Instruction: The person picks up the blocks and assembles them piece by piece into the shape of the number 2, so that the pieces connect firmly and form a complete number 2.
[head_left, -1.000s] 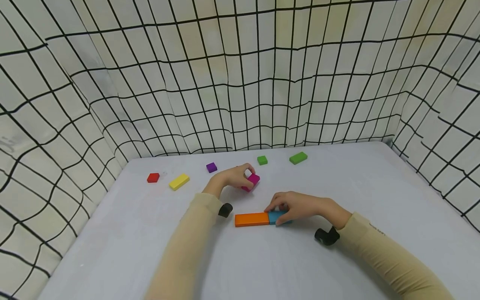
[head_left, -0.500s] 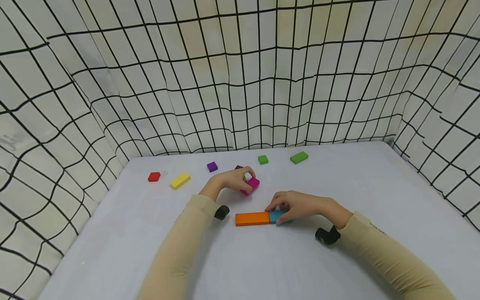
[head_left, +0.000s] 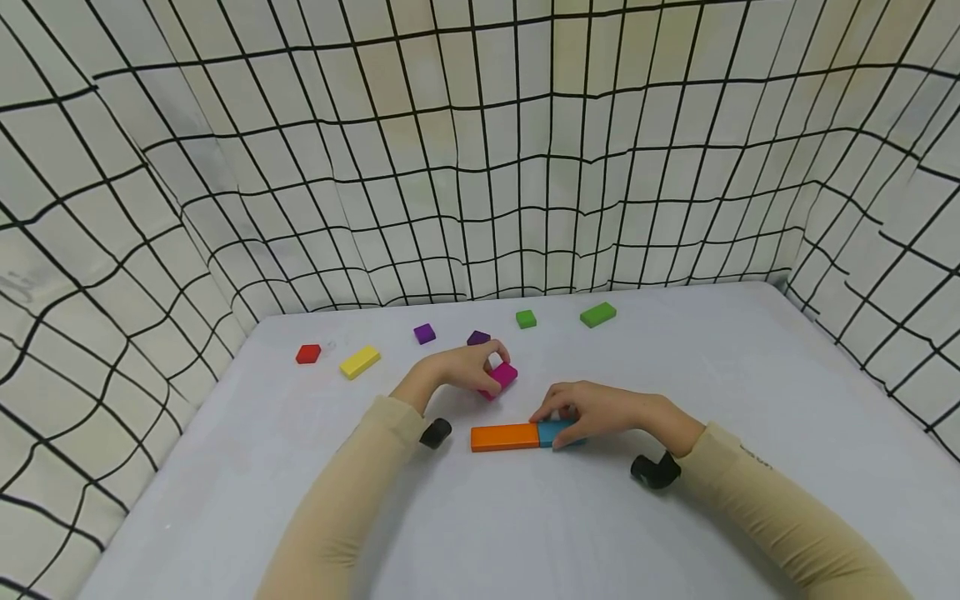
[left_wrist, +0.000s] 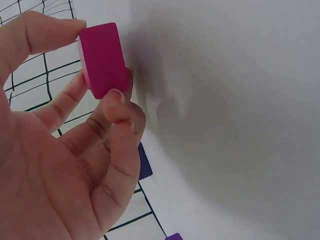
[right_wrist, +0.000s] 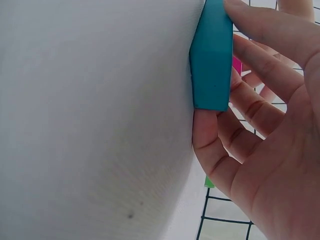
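My left hand (head_left: 467, 367) pinches a magenta block (head_left: 504, 377) between thumb and fingers, just behind the orange block. In the left wrist view the magenta block (left_wrist: 104, 60) sits at the fingertips, its broad face toward the camera. My right hand (head_left: 596, 412) grips a blue block (head_left: 551, 432) lying on the table, thumb on the near side and fingers on the far side. The right wrist view shows this block (right_wrist: 212, 60) with a finger at its end. An orange block (head_left: 505, 437) lies end to end with the blue one, on its left.
On the white table (head_left: 480, 525), a red block (head_left: 308, 354), yellow block (head_left: 360, 362), purple block (head_left: 424, 333) and dark purple block (head_left: 478, 337) lie toward the back left. A small green block (head_left: 526, 319) and longer green block (head_left: 598, 314) lie farther right. Black netting (head_left: 495, 174) hangs behind.
My left hand has come slightly toward me with the magenta block, uncovering the dark purple block behind it. My right hand stays on the blue block.
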